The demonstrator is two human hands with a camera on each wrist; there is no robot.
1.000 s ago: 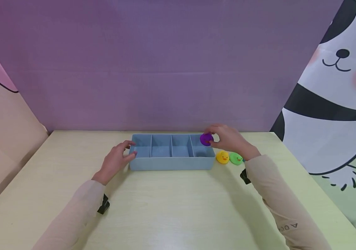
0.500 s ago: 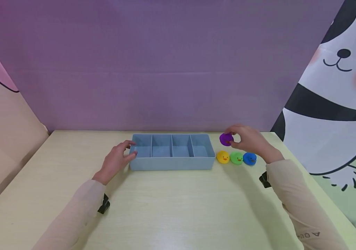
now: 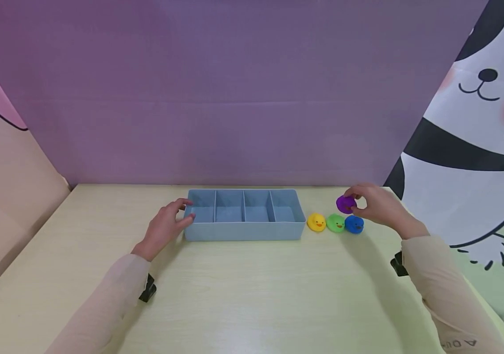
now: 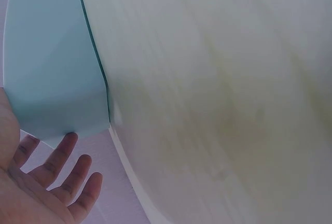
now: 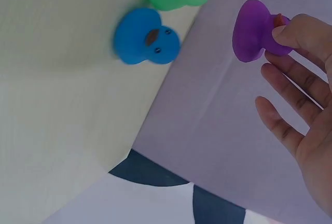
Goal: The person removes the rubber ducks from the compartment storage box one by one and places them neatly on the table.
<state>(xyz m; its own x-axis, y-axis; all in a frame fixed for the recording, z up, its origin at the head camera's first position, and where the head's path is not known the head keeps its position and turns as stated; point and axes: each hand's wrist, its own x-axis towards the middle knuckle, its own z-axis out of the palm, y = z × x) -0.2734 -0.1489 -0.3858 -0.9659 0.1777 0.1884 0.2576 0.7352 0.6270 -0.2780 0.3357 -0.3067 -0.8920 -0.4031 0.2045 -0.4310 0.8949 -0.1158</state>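
Observation:
My right hand [image 3: 382,209] pinches a purple rubber duck [image 3: 345,204] between thumb and fingers, raised just behind the blue rubber duck [image 3: 354,224]. In the right wrist view the purple duck [image 5: 251,31] hangs sideways at the fingertips, the other fingers loosely spread. Left of the blue duck, a green rubber duck [image 3: 336,223] and a yellow rubber duck [image 3: 316,222] sit in a row. A blue-grey box [image 3: 245,231] with several compartments stands left of them. My left hand [image 3: 163,230] rests at the box's left end; its relaxed fingers [image 4: 59,156] touch or nearly touch the wall.
The pale wooden table [image 3: 243,295] ends at a purple backdrop [image 3: 234,98] right behind the box. A panda-print wall [image 3: 468,196] borders the table's right side. Close to the box's right end stands the yellow duck.
My right hand has carried the purple duck from above the box's right compartment rightward to behind the blue duck. The blue duck has come into view. My left hand and the box stay put.

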